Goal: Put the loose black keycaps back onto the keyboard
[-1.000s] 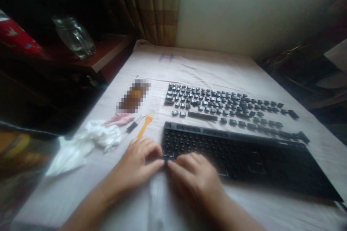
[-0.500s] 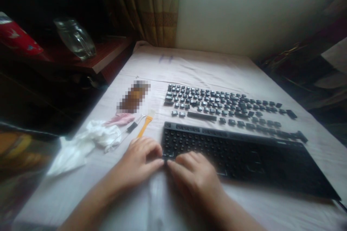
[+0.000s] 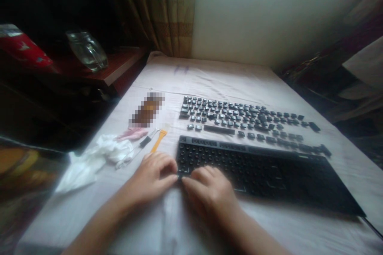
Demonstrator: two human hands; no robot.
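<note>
A black keyboard [image 3: 221, 163] with its keycaps off lies across the cloth-covered surface. At its front left corner, my left hand [image 3: 158, 171] is closed on the edge, its thumb in front and its fingers curled over the left side. My right hand [image 3: 209, 187] grips the front edge just beside it, fingers bent over the frame and thumb close to the left thumb. Both hands hide that corner, and whether a small part is between the fingertips cannot be seen. Behind the keyboard, loose black keycaps [image 3: 221, 108] are laid out in rows, with a long spacebar [image 3: 219, 129] among them.
Left of the keyboard lie a yellow-handled brush [image 3: 158, 140], a black clip [image 3: 145, 141], a pink cloth [image 3: 131, 133] and crumpled white tissue [image 3: 112, 149]. A pixelated item [image 3: 146, 110] is behind them. A glass jar [image 3: 87, 51] and a red bottle [image 3: 25, 48] stand on a wooden cabinet.
The view has shifted slightly, moving the keyboard and keycaps a little left in the picture. Both hands stay at the same corner with almost the same grip.
</note>
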